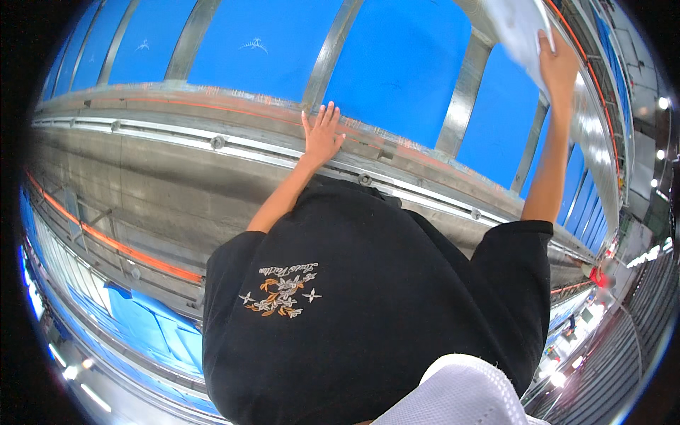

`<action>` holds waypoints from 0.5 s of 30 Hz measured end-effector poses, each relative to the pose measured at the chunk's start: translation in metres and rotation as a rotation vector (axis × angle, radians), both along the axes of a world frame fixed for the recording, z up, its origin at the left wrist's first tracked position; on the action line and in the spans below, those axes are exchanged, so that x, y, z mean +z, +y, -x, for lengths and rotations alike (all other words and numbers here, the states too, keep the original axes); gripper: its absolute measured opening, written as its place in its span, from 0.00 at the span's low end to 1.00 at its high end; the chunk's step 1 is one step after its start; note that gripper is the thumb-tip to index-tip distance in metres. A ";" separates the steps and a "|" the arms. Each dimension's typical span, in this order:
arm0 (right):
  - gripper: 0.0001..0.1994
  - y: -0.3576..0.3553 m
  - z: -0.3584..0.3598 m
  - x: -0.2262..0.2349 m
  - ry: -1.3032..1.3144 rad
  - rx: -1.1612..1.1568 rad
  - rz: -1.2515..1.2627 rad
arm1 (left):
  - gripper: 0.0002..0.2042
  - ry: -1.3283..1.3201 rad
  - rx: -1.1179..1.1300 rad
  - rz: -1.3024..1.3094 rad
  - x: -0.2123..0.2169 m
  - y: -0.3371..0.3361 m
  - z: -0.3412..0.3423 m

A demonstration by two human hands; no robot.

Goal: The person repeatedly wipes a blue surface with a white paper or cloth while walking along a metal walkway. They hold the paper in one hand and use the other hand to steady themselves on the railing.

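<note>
Rail [234, 145]: one long grey metal edge crossing the view from the left rim toward the lower right, bent by the lens. A thin orange line runs along its upper lip. Four round bolt heads show along its face. Below it hangs a flat, dull grey band, scuffed, with a second orange stripe [120, 248] lower down.

Blue panels [404, 64]: about five smooth, flat, bright blue sheets above the rail, matte, with faint white scratches on two of them. Grey metal bars [329, 53] separate them, at least four, slanting and slightly shiny. More blue panels curve away down the right rim.

Left hand [322, 134]: laid flat on the top of the rail, palm down, fingers spread wide and straight, holding nothing. Bare rail lies open on both sides of it.

Right hand [558, 67]: raised high at the upper right, arm stretched straight, fingers closed on the lower edge of a white cloth [520, 28]. The cloth is one piece, pale, soft-looking and blurred, pressed against a blue panel beside a grey bar, close to the picture's top edge.

Black shirt [368, 312]: one, short-sleeved, plain weave, with a small embroidered flower motif in orange and white. It fills the lower middle and hides what lies under it.

White mesh fabric [464, 393]: one patch at the bottom edge.

Lower left: further blue sheets [152, 322] and grey framing, well apart from both hands.
</note>
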State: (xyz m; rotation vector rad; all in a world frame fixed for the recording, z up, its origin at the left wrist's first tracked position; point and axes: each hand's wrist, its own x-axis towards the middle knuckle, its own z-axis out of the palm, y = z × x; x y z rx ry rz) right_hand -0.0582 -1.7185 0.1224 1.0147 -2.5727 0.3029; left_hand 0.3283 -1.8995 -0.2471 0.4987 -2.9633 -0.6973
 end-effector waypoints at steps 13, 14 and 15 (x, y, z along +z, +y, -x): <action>0.20 -0.001 -0.026 0.004 -0.325 0.204 -0.346 | 0.34 -0.030 -0.052 -0.033 0.011 -0.012 0.008; 0.21 0.001 -0.004 0.002 -0.173 0.138 -0.255 | 0.34 0.016 -0.056 -0.035 0.008 -0.013 0.007; 0.21 -0.005 0.012 0.002 -0.026 0.080 -0.165 | 0.34 0.012 -0.054 -0.038 0.006 -0.014 0.007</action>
